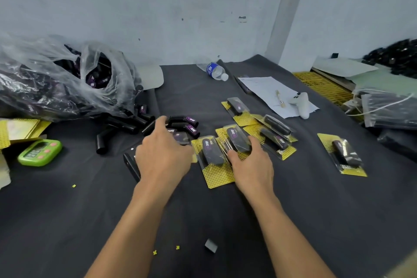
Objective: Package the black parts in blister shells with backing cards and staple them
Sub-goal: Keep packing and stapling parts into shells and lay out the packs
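Gripping blister pack (236, 139) near "TAPER" parts (178, 119).

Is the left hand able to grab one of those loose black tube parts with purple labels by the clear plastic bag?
Probably yes. The left hand is open and right at the loose black tube parts with purple labels, which lie bare on the dark cloth; nothing covers them.

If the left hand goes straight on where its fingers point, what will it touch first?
Probably the loose black parts just beyond the left hand; depth is unclear, so it may already touch them.
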Demonstrator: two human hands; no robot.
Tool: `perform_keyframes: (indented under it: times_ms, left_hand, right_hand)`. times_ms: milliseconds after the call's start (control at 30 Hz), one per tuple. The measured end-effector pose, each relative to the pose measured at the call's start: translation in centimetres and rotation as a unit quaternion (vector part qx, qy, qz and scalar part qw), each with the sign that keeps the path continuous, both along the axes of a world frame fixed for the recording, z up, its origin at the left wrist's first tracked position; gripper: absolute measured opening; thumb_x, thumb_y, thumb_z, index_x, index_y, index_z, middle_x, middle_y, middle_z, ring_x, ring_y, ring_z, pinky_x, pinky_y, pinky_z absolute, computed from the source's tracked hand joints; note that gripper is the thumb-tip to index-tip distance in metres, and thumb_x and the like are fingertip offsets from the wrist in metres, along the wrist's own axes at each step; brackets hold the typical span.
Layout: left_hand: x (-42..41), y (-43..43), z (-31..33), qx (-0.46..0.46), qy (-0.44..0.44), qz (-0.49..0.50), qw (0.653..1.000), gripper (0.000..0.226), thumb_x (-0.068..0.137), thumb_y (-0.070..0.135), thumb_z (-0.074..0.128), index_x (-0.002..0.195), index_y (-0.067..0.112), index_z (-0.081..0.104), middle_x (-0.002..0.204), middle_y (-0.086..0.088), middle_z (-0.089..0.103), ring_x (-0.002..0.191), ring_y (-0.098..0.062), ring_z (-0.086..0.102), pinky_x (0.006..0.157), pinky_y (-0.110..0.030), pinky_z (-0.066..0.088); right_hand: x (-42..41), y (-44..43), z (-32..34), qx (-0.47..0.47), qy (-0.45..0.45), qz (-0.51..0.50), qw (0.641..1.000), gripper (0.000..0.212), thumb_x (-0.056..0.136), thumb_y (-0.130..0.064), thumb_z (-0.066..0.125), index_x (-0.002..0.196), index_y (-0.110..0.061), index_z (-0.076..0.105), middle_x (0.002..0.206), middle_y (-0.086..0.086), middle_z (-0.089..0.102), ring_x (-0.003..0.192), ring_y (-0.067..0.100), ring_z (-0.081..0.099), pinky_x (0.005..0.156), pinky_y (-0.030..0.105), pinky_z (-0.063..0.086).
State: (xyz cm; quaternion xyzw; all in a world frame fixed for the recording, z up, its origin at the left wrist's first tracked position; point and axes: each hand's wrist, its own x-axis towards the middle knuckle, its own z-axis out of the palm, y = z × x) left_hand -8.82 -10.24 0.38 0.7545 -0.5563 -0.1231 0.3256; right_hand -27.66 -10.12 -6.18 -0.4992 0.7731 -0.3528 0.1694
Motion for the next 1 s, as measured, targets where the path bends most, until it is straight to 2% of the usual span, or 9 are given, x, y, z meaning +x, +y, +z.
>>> perform_keyframes:
  times_ms: [100, 167, 267, 333, 400, 500, 633, 733, 1000]
  left_hand:
    - [-2.2, 0.7, 0.0, -0.05, 0.059, -0.009, 0.997, 0.08, 0.075, 0.029, 0.074, 0.148, 0.032, 0.04, 0.115, 0.011, 0.075, 0.112, -0.028, 0.065, 0.08, -0.032, 0.035]
    - [-4.5, 1.0, -0.7, -0.039, 0.046, -0.042, 0.997, 0.075, 0.083, 0.034, 0.071, 0.149, 0.033, 0.036, 0.117, 0.008, 0.075, 0.111, -0.029, 0.066, 0.081, -0.035, 0.037]
    - [-6.6, 1.4, -2.5, -0.004, 0.039, -0.107, 0.994, 0.089, 0.083, 0.032, 0.074, 0.157, 0.032, 0.025, 0.12, 0.015, 0.071, 0.114, -0.023, 0.066, 0.091, -0.035, 0.039]
    - [-6.2, 1.3, -3.4, -0.03, 0.103, -0.103, 0.989, 0.1, 0.077, 0.035, 0.082, 0.157, 0.038, 0.023, 0.111, 0.026, 0.062, 0.112, -0.01, 0.064, 0.095, -0.029, 0.037]
    - [-5.4, 1.2, -3.8, -0.029, 0.211, -0.067, 0.975, 0.099, 0.077, 0.049, 0.08, 0.157, 0.042, 0.022, 0.105, 0.029, 0.05, 0.098, 0.014, 0.053, 0.09, -0.025, 0.036]
    - [-4.8, 1.6, -4.7, 0.014, 0.295, -0.068, 0.953, 0.084, 0.089, 0.056, 0.064, 0.16, 0.038, 0.022, 0.086, 0.032, 0.041, 0.072, 0.034, 0.046, 0.068, -0.014, 0.032]
    - [-6.0, 1.3, -4.8, 0.058, 0.279, -0.108, 0.953, 0.057, 0.087, 0.029, 0.064, 0.138, 0.047, 0.043, 0.095, 0.021, 0.064, 0.077, 0.006, 0.061, 0.051, -0.012, 0.039]
    - [-7.4, 0.5, -4.3, 0.085, 0.297, -0.113, 0.944, 0.061, 0.079, 0.014, 0.06, 0.126, 0.05, 0.049, 0.1, 0.017, 0.066, 0.081, -0.005, 0.064, 0.043, -0.009, 0.038]
    - [-11.4, -0.6, -3.8, 0.11, 0.371, -0.133, 0.912, 0.079, 0.079, 0.015, 0.07, 0.146, 0.045, 0.04, 0.086, 0.035, 0.045, 0.077, 0.013, 0.049, 0.043, -0.004, 0.037]
  right_hand:
    - [-0.2, 0.3, 0.1, -0.017, -0.015, 0.023, 0.999, 0.069, 0.092, -0.055, 0.063, 0.153, -0.034, 0.039, 0.139, 0.002, 0.06, 0.129, 0.026, 0.053, 0.096, 0.04, 0.044]
    - [-0.3, 0.5, 0.3, -0.037, -0.037, 0.033, 0.998, 0.056, 0.094, -0.052, 0.059, 0.147, -0.034, 0.048, 0.134, 0.001, 0.063, 0.126, 0.024, 0.054, 0.09, 0.036, 0.04]
    - [-0.8, 0.9, 0.6, -0.077, -0.108, 0.003, 0.991, 0.041, 0.1, -0.046, 0.055, 0.138, -0.032, 0.06, 0.132, -0.005, 0.067, 0.123, 0.018, 0.058, 0.096, 0.034, 0.042]
    - [-1.3, 1.1, 0.8, -0.107, -0.165, -0.026, 0.98, 0.033, 0.1, -0.04, 0.057, 0.131, -0.033, 0.068, 0.124, -0.012, 0.071, 0.114, 0.007, 0.062, 0.096, 0.03, 0.046]
    - [-1.9, 1.0, 0.8, -0.123, -0.194, -0.048, 0.972, 0.027, 0.099, -0.036, 0.06, 0.123, -0.034, 0.072, 0.109, -0.019, 0.072, 0.102, -0.005, 0.063, 0.09, 0.021, 0.049]
    - [-2.3, 0.8, 0.7, -0.094, -0.194, -0.009, 0.976, 0.031, 0.095, -0.04, 0.065, 0.125, -0.037, 0.07, 0.109, -0.025, 0.069, 0.109, -0.002, 0.062, 0.087, 0.019, 0.044]
    - [-1.9, 0.8, 0.6, -0.04, -0.114, 0.073, 0.99, 0.054, 0.086, -0.042, 0.072, 0.138, -0.04, 0.058, 0.121, -0.024, 0.061, 0.116, 0.003, 0.053, 0.094, 0.029, 0.042]
    - [-2.3, 0.8, 0.7, -0.05, -0.086, 0.071, 0.992, 0.057, 0.084, -0.036, 0.072, 0.139, -0.038, 0.058, 0.131, -0.017, 0.065, 0.123, 0.01, 0.056, 0.098, 0.031, 0.046]
    - [-6.0, -1.3, 1.3, -0.034, -0.065, 0.048, 0.996, 0.064, 0.086, -0.028, 0.067, 0.148, -0.033, 0.052, 0.147, -0.008, 0.059, 0.136, 0.02, 0.051, 0.106, 0.034, 0.042]
